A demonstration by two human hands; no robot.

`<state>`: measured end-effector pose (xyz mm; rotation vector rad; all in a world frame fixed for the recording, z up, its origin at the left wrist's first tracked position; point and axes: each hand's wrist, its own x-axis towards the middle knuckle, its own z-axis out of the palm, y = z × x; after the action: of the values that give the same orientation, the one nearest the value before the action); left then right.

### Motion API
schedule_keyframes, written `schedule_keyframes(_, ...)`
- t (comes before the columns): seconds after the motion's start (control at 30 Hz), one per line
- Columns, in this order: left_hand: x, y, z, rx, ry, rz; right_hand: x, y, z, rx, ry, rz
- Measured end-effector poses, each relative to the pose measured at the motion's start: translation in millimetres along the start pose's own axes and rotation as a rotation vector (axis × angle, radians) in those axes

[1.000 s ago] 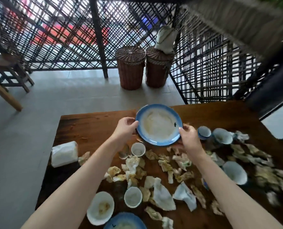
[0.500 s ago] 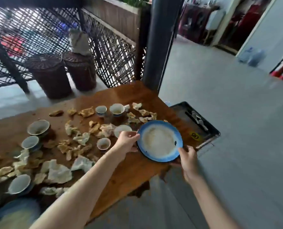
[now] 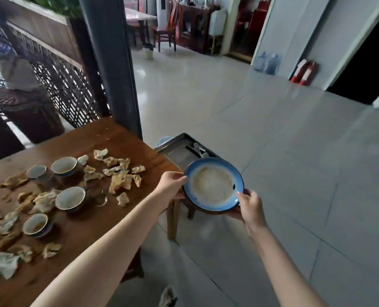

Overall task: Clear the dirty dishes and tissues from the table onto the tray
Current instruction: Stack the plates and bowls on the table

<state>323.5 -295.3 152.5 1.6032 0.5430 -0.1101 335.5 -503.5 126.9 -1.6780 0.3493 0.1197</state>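
A blue-rimmed dirty plate point(image 3: 212, 184) is held in the air just past the wooden table's point(image 3: 77, 222) right edge. My left hand point(image 3: 172, 185) grips its left rim and my right hand point(image 3: 249, 203) grips its lower right rim. Just behind the plate sits a dark tray point(image 3: 175, 149) on a stool, with white spoons point(image 3: 198, 149) in it. On the table lie several dirty bowls point(image 3: 70, 197) and small cups point(image 3: 35, 224) among several crumpled stained tissues point(image 3: 121, 181).
A dark pillar point(image 3: 111, 69) rises behind the table's far corner, beside a lattice screen point(image 3: 58, 85). Grey tiled floor point(image 3: 272, 151) spreads to the right. Water bottles point(image 3: 267, 63) and fire extinguishers point(image 3: 302, 73) stand by the far wall. A wicker basket point(image 3: 27, 111) stands at left.
The view has swung right. Both hands have carried the plate off the table's middle, past its right edge, to just in front of the tray.
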Motion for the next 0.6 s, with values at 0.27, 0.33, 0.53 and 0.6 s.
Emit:
schedule_keyframes(0.27,80,8,59,-0.025,-0.032,-0.040,87,3,-22,0.004,0.046,0.059)
schedule_keyframes(0.33,110,8,67,-0.005,-0.039,-0.048,117,2,-17,0.009,0.019,0.082)
schedule_keyframes(0.53,200,19,85,0.062,-0.014,-0.108,212,-5,5,-0.020,-0.047,0.145)
schedule_keyframes(0.6,229,23,89,0.061,-0.010,-0.132,242,-7,13,-0.037,-0.062,0.161)
